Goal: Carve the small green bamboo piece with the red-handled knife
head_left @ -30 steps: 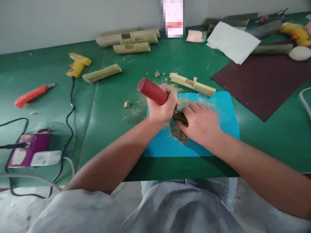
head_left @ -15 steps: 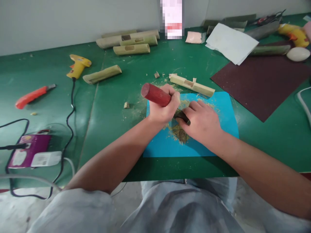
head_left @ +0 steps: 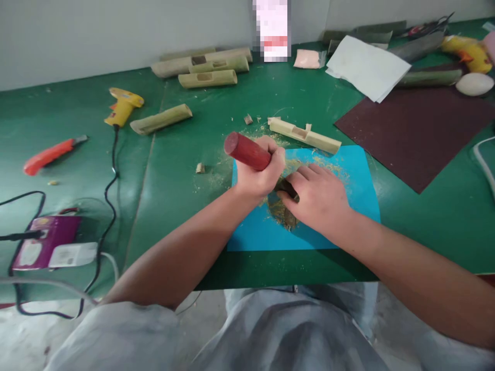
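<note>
My left hand (head_left: 260, 170) is closed round the thick red wooden handle (head_left: 247, 150) of a tool. Its working end is hidden by my hands, so its kind does not show. Over the blue sheet (head_left: 251, 234), my right hand (head_left: 319, 193) pinches a short dark piece (head_left: 288, 189), thumb on the near side and fingers on the far side. Whether this piece is bamboo or part of the tool is unclear. The two hands almost meet there. Shavings and dust (head_left: 284, 214) lie under and around them. Just beyond sits a pale bamboo tube (head_left: 323, 140) with a notch cut in it.
Several bamboo tubes (head_left: 208, 78) lie along the wall, and another (head_left: 161, 119) sits nearer. At left are a yellow glue gun (head_left: 122, 108), a red cutter knife (head_left: 50, 156) and a purple box (head_left: 58, 234) among cables. White paper (head_left: 367, 67) overlaps a dark brown sheet (head_left: 417, 139) at right.
My right hand and the dark piece have shifted slightly to the left. My left hand keeps its grip on the red handle, almost in the same place.
</note>
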### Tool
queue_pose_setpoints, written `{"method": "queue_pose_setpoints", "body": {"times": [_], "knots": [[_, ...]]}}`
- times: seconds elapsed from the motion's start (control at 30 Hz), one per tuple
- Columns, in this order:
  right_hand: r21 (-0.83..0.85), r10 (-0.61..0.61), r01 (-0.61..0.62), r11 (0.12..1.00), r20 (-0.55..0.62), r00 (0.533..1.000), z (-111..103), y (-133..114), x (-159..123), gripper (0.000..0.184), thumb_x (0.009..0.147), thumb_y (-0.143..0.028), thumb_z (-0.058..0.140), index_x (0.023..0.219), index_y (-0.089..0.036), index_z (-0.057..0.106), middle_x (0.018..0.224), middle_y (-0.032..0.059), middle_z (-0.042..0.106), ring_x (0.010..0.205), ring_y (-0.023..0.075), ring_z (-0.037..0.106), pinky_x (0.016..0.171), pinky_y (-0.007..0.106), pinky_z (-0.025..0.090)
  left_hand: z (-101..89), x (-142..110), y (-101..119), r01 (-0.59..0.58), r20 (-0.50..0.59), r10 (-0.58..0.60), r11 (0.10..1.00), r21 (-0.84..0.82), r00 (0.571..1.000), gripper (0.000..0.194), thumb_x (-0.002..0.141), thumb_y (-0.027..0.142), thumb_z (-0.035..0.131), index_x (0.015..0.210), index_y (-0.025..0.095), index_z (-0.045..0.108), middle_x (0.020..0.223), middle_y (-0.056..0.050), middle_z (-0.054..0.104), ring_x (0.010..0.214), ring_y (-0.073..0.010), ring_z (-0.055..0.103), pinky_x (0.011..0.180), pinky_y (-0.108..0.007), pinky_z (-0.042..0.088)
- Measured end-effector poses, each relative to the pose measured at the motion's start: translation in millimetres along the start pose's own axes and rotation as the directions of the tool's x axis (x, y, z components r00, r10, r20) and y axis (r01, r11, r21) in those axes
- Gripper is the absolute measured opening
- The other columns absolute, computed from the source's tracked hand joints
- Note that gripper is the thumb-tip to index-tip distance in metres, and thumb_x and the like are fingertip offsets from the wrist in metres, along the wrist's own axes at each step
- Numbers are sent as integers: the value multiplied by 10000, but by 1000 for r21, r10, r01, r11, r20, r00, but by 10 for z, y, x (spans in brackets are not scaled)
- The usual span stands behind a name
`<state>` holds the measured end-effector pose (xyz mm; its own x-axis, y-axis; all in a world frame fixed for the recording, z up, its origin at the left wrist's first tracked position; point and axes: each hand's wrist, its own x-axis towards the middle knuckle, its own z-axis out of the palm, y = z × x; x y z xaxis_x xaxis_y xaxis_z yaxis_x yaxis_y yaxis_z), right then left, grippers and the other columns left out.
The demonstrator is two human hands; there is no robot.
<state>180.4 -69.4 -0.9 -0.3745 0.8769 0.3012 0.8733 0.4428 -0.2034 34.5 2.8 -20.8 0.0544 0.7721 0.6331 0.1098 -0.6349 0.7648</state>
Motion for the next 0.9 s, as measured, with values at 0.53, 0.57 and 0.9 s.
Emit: {"method": "queue_pose_setpoints", "body": {"times": [0.53, 0.57, 0.9], "knots": [[88, -11, 4, 996, 80, 997, 58, -58, 7, 216, 983, -290, 620, 894, -144, 753, 876, 108, 720, 912, 266, 637, 779, 371, 428, 17, -13, 7, 163, -87, -178, 974, -155, 980, 323, 746, 142, 648, 494, 197, 455, 437, 54, 437, 397, -60, 398, 390, -220, 314], [81, -4, -2, 997, 73, 997, 55, -48, 7, 217, 980, -292, 623, 886, -146, 753, 870, 108, 719, 904, 264, 635, 772, 370, 423, 28, -7, 14, 189, -112, -213, 964, -187, 971, 333, 766, 153, 645, 496, 200, 455, 438, 52, 446, 395, -63, 406, 386, -221, 318], [33, 1, -3, 999, 62, 998, -3, -50, 5, 176, 951, -308, 674, 893, -165, 758, 849, 92, 723, 891, 263, 646, 740, 370, 387, 55, 4, 22, 195, -57, -204, 971, -141, 977, 405, 891, 337, 727, 565, 201, 530, 496, 41, 551, 417, -75, 508, 413, -220, 412]]}}
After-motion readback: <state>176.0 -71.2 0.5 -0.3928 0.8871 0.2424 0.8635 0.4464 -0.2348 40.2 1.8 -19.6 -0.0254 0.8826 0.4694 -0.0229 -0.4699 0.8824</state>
